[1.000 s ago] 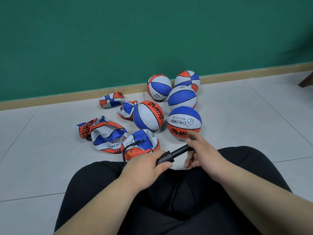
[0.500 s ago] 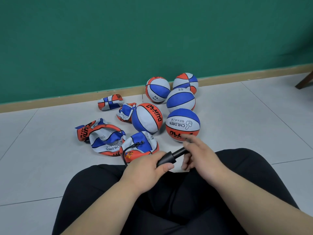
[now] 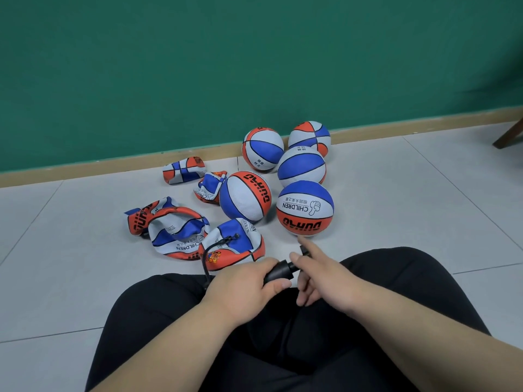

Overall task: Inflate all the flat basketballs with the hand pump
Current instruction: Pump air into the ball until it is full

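A black hand pump (image 3: 278, 272) lies across my lap. My left hand (image 3: 243, 287) grips its barrel. My right hand (image 3: 319, 275) holds the pump handle (image 3: 305, 250), which shows between its fingers, with the index finger stretched out. The pump's thin black hose (image 3: 216, 246) runs into the valve of a flat red, white and blue basketball (image 3: 235, 244) just in front of my knees. Several other flat basketballs (image 3: 175, 230) lie crumpled to the left. Several inflated basketballs (image 3: 305, 207) sit to the right of them, up to the wall.
I sit on a grey tiled floor (image 3: 396, 222) with my legs in black trousers (image 3: 283, 335). A green wall (image 3: 254, 66) with a wooden skirting board stands behind the balls. A dark furniture leg (image 3: 509, 135) shows at the far right.
My right hand has pushed the pump handle in towards the barrel, so the rod that showed earlier is now hidden. My left hand stays on the barrel.
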